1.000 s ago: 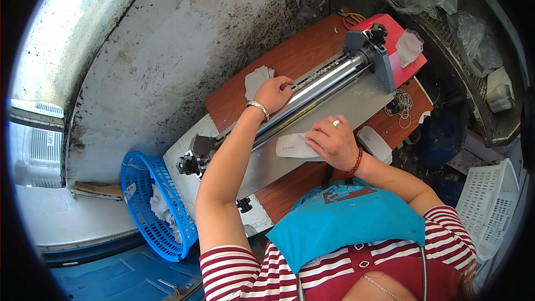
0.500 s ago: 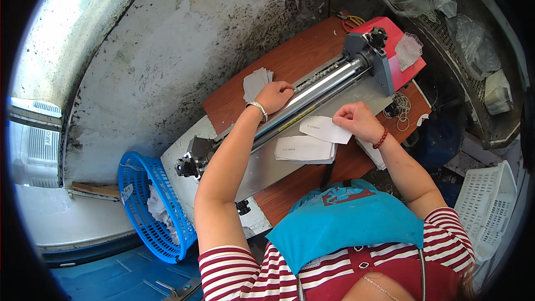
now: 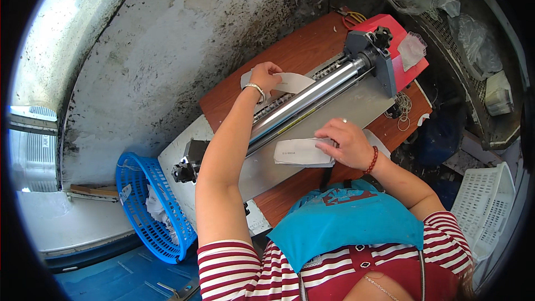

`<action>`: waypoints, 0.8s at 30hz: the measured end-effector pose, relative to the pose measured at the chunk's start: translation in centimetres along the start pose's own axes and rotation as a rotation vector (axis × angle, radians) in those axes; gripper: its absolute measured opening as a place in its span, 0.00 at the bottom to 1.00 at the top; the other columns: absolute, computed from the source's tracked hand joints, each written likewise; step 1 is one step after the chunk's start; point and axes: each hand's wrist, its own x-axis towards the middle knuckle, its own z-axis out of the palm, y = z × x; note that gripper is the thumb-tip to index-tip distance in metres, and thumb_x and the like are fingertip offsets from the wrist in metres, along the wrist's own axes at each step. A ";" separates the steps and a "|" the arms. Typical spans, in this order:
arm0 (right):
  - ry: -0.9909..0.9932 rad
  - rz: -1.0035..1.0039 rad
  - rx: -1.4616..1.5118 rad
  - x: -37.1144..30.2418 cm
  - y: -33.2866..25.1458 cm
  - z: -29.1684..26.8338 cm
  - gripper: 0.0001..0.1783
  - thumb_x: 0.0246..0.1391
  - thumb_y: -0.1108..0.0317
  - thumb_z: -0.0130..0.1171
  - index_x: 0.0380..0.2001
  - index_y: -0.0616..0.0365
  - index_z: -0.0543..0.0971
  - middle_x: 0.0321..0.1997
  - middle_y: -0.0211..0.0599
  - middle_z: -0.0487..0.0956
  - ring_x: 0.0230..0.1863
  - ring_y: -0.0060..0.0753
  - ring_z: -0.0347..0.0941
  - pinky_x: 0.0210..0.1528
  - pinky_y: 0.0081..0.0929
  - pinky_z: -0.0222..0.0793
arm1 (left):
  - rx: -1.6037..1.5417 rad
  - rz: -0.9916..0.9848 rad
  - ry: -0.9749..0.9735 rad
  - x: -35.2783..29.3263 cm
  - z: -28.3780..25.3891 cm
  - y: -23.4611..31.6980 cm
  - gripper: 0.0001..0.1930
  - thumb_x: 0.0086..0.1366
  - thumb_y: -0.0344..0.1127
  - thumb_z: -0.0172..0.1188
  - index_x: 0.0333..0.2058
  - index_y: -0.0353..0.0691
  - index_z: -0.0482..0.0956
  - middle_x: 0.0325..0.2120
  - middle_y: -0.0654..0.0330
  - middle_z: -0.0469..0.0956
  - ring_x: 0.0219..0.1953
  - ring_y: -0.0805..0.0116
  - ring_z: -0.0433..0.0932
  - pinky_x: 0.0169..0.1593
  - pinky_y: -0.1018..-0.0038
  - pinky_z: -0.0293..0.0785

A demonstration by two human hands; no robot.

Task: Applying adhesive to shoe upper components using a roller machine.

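Observation:
Beyond the machine's long metal roller [image 3: 312,93], my left hand [image 3: 266,77] pinches a white flat piece [image 3: 296,82], which extends right to the roller. Whether the piece is cloth or paper I cannot tell. On the near side, a stack of similar white pieces [image 3: 301,152], faintly printed on top, rests on the metal bed [image 3: 264,170]. My right hand [image 3: 346,144] is over the stack's right end, thumb and forefinger apart and touching the top or just above it. Another white piece [image 3: 370,138] shows partly behind this hand.
The roller machine has a red end housing [image 3: 409,72] and stands on a brown wooden table [image 3: 301,42] against a stained wall. A blue basket [image 3: 181,217] with white scraps is at the left, a white crate [image 3: 482,206] at the right. Tangled string [image 3: 404,108] lies beside the machine.
My left hand has moved from the roller's far side outward and now grips a piece there. The piece in my right hand has left it; that hand has come down onto the stack.

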 end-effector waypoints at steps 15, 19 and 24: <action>0.047 -0.155 -0.242 -0.1 -1.4 2.1 0.14 0.42 0.67 0.66 0.35 0.52 0.78 0.33 0.31 0.72 0.34 0.33 0.70 0.40 0.32 0.60 | 0.659 -0.234 -0.226 2.5 -3.5 -11.1 0.18 0.54 0.31 0.60 0.45 0.46 0.80 0.49 0.51 0.76 0.51 0.54 0.75 0.54 0.64 0.71; 0.019 -0.133 -0.243 0.0 -0.9 1.9 0.14 0.43 0.66 0.67 0.35 0.51 0.78 0.33 0.30 0.72 0.34 0.32 0.70 0.40 0.32 0.59 | 0.779 -0.339 -0.404 2.7 -1.9 -9.9 0.24 0.55 0.33 0.61 0.53 0.45 0.75 0.52 0.50 0.74 0.54 0.55 0.73 0.57 0.65 0.68; 0.073 -0.201 -0.298 0.4 -1.3 2.1 0.11 0.43 0.66 0.66 0.32 0.52 0.78 0.32 0.30 0.72 0.33 0.32 0.69 0.39 0.31 0.58 | 0.610 -0.219 -0.240 1.9 -2.3 -8.7 0.23 0.56 0.36 0.59 0.52 0.42 0.75 0.50 0.51 0.75 0.53 0.56 0.74 0.57 0.66 0.69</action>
